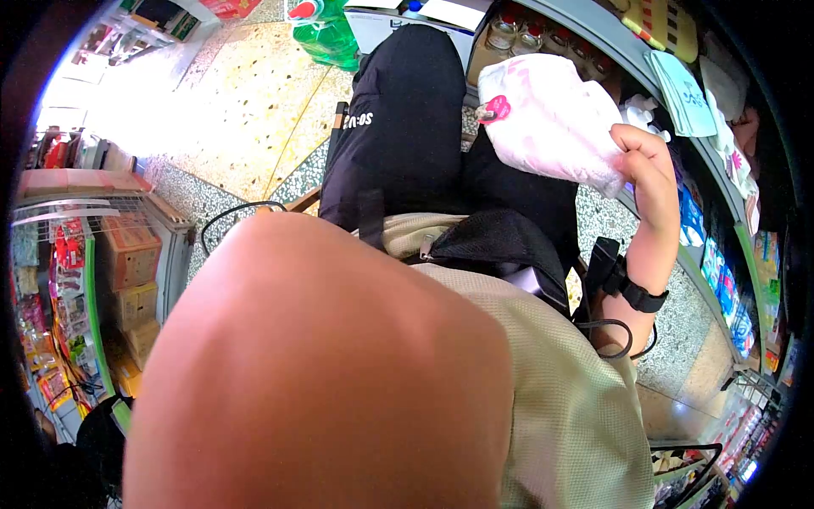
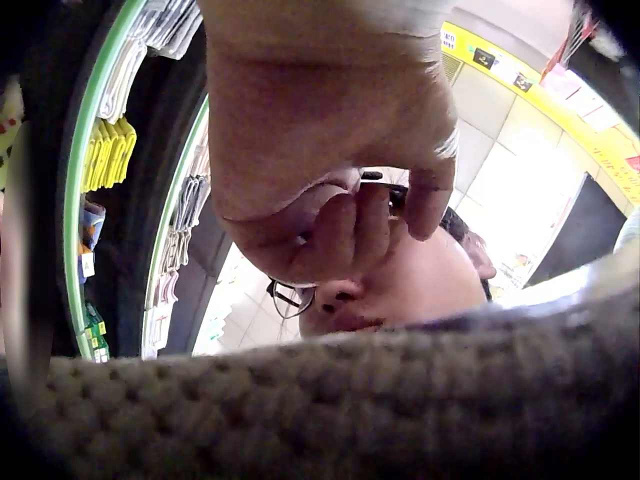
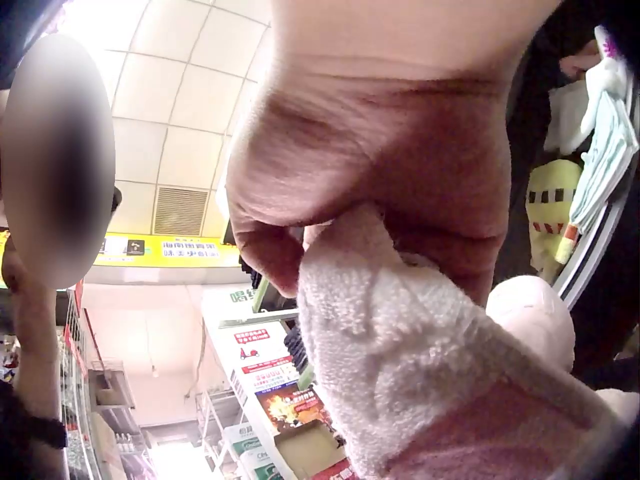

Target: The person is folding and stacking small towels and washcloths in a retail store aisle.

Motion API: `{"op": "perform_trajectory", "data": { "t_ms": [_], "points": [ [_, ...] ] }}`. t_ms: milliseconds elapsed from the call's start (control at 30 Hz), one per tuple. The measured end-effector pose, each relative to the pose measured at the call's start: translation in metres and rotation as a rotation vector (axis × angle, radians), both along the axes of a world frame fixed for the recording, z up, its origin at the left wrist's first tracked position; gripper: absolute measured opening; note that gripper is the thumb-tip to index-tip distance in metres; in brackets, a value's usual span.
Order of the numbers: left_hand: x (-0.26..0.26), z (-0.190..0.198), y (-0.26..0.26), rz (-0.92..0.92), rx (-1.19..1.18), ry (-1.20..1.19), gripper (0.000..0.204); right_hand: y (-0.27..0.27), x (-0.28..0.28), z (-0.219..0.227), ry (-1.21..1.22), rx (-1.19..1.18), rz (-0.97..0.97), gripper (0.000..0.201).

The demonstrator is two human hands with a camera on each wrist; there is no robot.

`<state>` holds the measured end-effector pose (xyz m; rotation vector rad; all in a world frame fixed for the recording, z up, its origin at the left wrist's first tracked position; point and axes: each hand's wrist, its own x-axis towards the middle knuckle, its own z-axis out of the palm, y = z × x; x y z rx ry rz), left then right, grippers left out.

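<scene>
A white and pale pink terry towel point(image 1: 547, 119) with a round pink tag point(image 1: 498, 108) hangs over the person's black-clad legs. The right hand point(image 1: 649, 174) pinches it at its right end. In the right wrist view that hand point(image 3: 380, 180) grips a bunched corner of the towel point(image 3: 370, 330). The left hand point(image 2: 320, 170) is raised in front of the person's face, its fingers curled close to the glasses point(image 2: 292, 298). In the head view the bent left arm point(image 1: 322, 356) fills the lower left, and the left hand is hidden.
Shelves with glass jars point(image 1: 530, 38) and folded towels point(image 1: 682, 93) line the right side. A green bottle point(image 1: 326, 34) and a white box point(image 1: 407, 21) stand ahead on the floor. Shelves of packets point(image 1: 72, 288) rise at the left. A black bag point(image 1: 500, 246) lies on the lap.
</scene>
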<state>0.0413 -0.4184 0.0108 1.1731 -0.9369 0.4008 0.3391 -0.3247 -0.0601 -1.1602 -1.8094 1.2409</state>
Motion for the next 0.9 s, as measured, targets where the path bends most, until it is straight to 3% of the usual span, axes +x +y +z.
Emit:
{"op": "perform_trajectory", "data": {
  "t_ms": [267, 900],
  "points": [
    [-0.008, -0.005, 0.006, -0.224, -0.045, -0.045, 0.015, -0.005, -0.009, 0.003, -0.004, -0.034, -0.033, 0.013],
    [-0.003, -0.007, 0.018, -0.397, -0.080, -0.024, 0.013, 0.004, -0.001, -0.003, 0.022, 0.015, 0.065, 0.010]
  ]
}}
